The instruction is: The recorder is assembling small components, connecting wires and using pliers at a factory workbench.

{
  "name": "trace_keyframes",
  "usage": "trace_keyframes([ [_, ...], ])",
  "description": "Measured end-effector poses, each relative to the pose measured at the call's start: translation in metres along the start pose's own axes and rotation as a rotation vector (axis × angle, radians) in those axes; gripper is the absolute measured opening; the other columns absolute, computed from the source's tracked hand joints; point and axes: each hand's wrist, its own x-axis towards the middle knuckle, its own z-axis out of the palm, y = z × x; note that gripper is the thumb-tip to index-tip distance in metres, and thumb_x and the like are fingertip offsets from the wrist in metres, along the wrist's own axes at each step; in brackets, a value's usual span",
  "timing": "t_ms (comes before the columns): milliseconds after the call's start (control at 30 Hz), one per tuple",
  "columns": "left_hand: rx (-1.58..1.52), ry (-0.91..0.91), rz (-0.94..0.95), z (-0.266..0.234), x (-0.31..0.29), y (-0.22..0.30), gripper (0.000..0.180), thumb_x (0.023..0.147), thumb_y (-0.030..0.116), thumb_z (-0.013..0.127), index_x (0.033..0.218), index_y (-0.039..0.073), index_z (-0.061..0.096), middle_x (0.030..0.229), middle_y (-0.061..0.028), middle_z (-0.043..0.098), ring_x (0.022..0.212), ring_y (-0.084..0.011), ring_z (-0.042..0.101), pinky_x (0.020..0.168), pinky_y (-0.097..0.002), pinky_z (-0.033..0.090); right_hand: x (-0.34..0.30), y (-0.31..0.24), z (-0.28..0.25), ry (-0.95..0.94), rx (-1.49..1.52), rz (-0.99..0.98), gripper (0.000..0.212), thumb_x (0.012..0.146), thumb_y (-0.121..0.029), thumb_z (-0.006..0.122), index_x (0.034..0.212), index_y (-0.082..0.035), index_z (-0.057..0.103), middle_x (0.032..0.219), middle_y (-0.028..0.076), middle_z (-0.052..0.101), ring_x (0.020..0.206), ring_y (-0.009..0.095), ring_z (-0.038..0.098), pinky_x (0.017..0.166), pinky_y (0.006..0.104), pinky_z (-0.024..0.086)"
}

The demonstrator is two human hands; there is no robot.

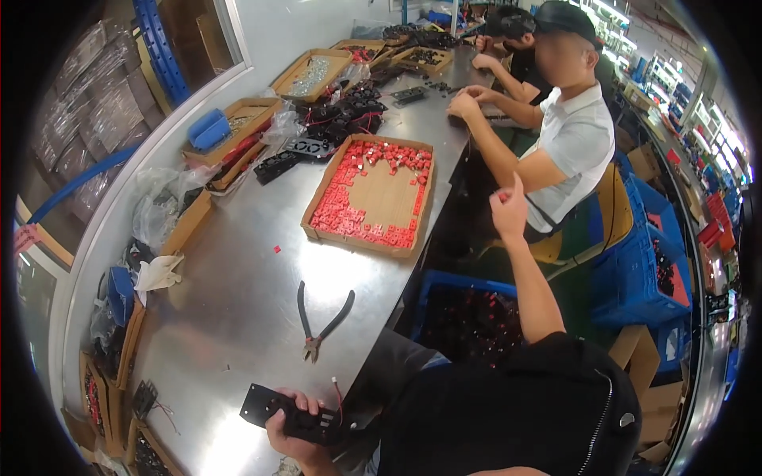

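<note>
left hand [284,438] clamping round black panel [303,423] over tabletop [238,293], at seven o'clock from cardboard tray [385,198] of red parts [333,210]; right hand [508,213] pointing upward at tray's three o'clock, can't tell from here if gripping anything; hands standing well apart. pliers [313,345] lying spread between panel and tray.

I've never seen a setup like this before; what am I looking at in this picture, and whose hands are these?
There is no robot here: a person works with bare hands, filmed by a wide fisheye camera on their head, so straight edges bend. The left hand grips a flat black rectangular part over a shiny metal table. The right hand is raised off to the side; whether it holds anything is unclear. On the table lie dark-handled metal pliers, spread open, and a shallow brown cardboard tray of small red pieces. The person in a white shirt is a co-worker.
</note>
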Motion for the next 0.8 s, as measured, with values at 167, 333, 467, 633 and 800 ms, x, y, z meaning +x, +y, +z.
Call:
trace_keyframes([
  [167, 0.050, 0.090, 0.053, 0.000, -0.002, -0.012, 0.041, 0.076, 0.023, 0.057, 0.109, 0.000, 0.052, 0.083, -0.0108, 0.051, 0.072, -0.0253, 0.053, 0.071, -0.0409, 0.049, -0.064, 0.033, 0.003, 0.014, 0.116, -0.005, 0.031, 0.084, -0.009, 0.065, 0.114, 0.000, 0.067, 0.088, 0.012, 0.070, 0.080, 0.023, 0.068, 0.076, 0.0340, 0.054],
  [333, 0.157, -0.042, -0.111, -0.010, -0.003, -0.027, 0.040, 0.081, 0.020, 0.060, 0.113, -0.004, 0.054, 0.086, -0.0121, 0.056, 0.075, -0.0252, 0.058, 0.076, -0.0414, 0.052, -0.159, -0.060, -0.012, -0.344, 0.490, 0.307, 0.012, 0.085, -0.004, 0.068, 0.096, -0.001, 0.072, 0.087, 0.006, 0.069, 0.080, 0.012, 0.063, 0.075, 0.0262, 0.051],
  [467, 0.614, 0.030, -0.038, 0.025, -0.005, -0.035, 0.032, 0.084, 0.020, 0.067, 0.104, -0.003, 0.058, 0.079, -0.0086, 0.060, 0.066, -0.0179, 0.058, 0.063, -0.0293, 0.048, -0.194, -0.143, -0.035, -0.689, 0.648, -0.017, 0.015, 0.084, -0.004, 0.071, 0.099, -0.002, 0.071, 0.086, 0.004, 0.067, 0.077, 0.010, 0.063, 0.071, 0.0241, 0.051],
  [633, 0.789, 0.008, -0.098, 0.037, -0.015, -0.042, 0.023, 0.088, 0.014, 0.065, 0.103, -0.002, 0.060, 0.081, -0.0064, 0.063, 0.069, -0.0149, 0.060, 0.066, -0.0278, 0.049, -0.223, -0.194, -0.059, -1.152, 0.762, -0.126, 0.021, 0.086, -0.011, 0.070, 0.104, -0.001, 0.066, 0.086, 0.012, 0.069, 0.076, 0.016, 0.067, 0.067, 0.0287, 0.054],
  [800, 0.774, 0.000, -0.118, 0.033, -0.018, -0.046, 0.020, 0.088, 0.017, 0.069, 0.098, 0.001, 0.063, 0.078, -0.0022, 0.061, 0.070, -0.0107, 0.059, 0.064, -0.0249, 0.047, -0.234, -0.201, -0.053, -1.280, 0.799, -0.056, 0.019, 0.091, -0.014, 0.066, 0.105, -0.001, 0.066, 0.085, 0.015, 0.067, 0.072, 0.021, 0.066, 0.069, 0.0310, 0.053],
])
